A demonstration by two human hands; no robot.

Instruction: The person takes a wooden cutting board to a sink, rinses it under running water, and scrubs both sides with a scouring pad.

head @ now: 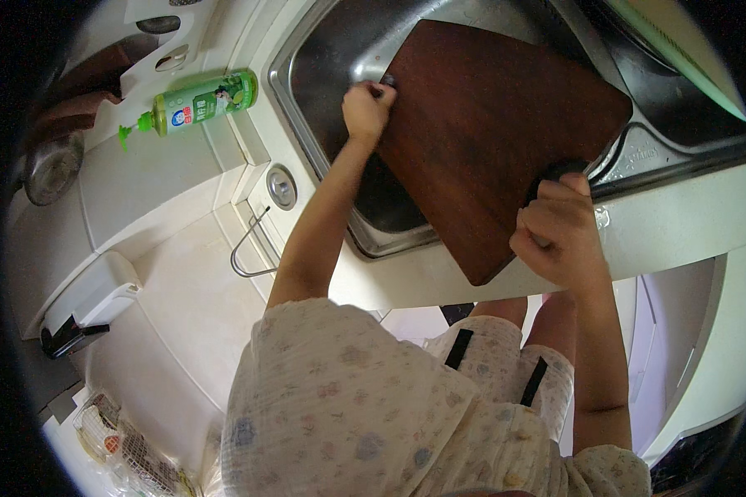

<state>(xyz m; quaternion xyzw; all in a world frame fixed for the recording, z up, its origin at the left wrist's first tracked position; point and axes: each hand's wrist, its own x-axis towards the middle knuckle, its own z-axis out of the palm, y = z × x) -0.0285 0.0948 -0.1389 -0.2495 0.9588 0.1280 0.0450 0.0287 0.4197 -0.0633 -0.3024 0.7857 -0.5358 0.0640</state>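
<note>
A large reddish-brown wooden board point(497, 124), probably a cutting board, lies tilted across a stainless steel sink basin point(385, 214). Its near corner juts over the counter's front edge. At the board's left edge my left hand point(368, 110) has its fingers closed, with a small dark piece showing at the fingertips. By the lower right edge my right hand point(562, 227) is curled around a dark object point(562, 169); the fingers hide most of it, and I cannot tell what it is or whether it belongs to the board.
A green pump bottle of dish soap point(205, 102) stands left of the sink. Nearer are a round metal drain lid point(281, 186) and a bent metal rod point(239, 264). At the right rises a pale green rim point(690, 65) over a second basin. Water drops wet the front counter point(671, 233).
</note>
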